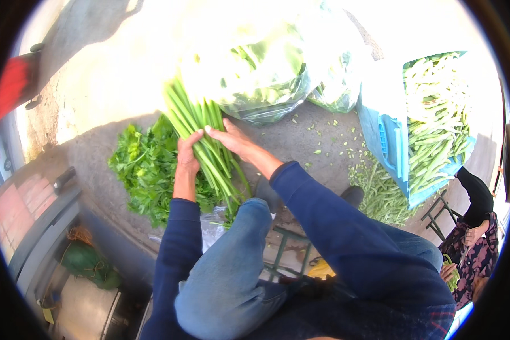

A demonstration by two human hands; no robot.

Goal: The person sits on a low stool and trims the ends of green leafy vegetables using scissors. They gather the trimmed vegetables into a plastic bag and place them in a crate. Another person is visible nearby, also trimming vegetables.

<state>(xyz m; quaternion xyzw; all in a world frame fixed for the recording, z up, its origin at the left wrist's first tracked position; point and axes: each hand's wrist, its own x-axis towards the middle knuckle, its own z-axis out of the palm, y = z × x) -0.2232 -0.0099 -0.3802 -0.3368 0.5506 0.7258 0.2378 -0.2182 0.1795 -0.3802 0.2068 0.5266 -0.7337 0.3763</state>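
Head view, looking down: both of the person's bare hands hold one bundle of long green stalks [209, 154] above the ground [93, 164], near its sunlit, washed-out stretch. The left hand [188, 152] grips the left side, the right hand [235, 139] the right, thumbs on top and almost meeting; the other fingers are mostly hidden, so how tightly they close I cannot tell.

The stalks lie directly between the hands — neither hand is clearly nearer. Their long axis slants from the upper left, where the far end fades into glare, down to the lower right, where the near end comes beside the bent knee [249, 218].

Leafy greens [144, 170] spread on the ground to the left of the left hand, partly behind its wrist. Just beyond the right hand sits a clear bag [266, 105] of greens, with a second bag [337, 96] to its right.

Farther right, well apart from both hands, is a blue crate [386, 144] full of green beans [436, 127]; a loose pile [377, 190] lies on the ground beside the crate's near left corner. At the lower right edge — partly cut off — is a co-worker's hand [475, 233].
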